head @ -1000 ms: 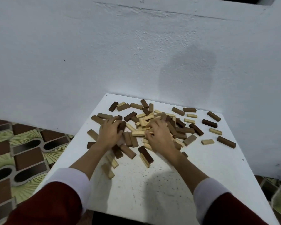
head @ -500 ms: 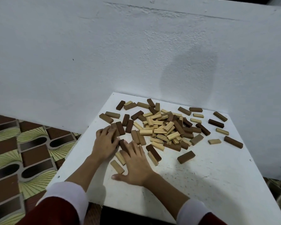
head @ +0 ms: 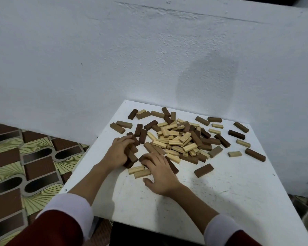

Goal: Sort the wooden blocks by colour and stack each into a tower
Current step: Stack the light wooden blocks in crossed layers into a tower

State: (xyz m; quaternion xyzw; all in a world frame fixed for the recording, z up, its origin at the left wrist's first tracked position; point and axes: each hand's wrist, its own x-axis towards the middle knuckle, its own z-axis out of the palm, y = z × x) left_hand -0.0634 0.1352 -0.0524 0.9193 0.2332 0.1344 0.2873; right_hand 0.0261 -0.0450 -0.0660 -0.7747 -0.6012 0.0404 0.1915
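White wall behind, and a white table [head: 220, 197] pushed against it, with patterned floor tiles [head: 25, 166] at 9 o'clock. Wooden blocks lie all flat on the table in a messy heap [head: 178, 139], pale ones in the middle and brown ones around, pointing every which way. Loose brown blocks sit out toward 3 o'clock, well apart. The left hand [head: 118, 153] curls round a few dark brown blocks [head: 132, 157] at the heap's 8 o'clock edge; their long sides run from 11 to 5 o'clock. The right hand [head: 160, 174] lies flat with fingers spread, resting on two pale blocks [head: 139, 171] that lie side by side, long sides running nearly 9 to 3 o'clock
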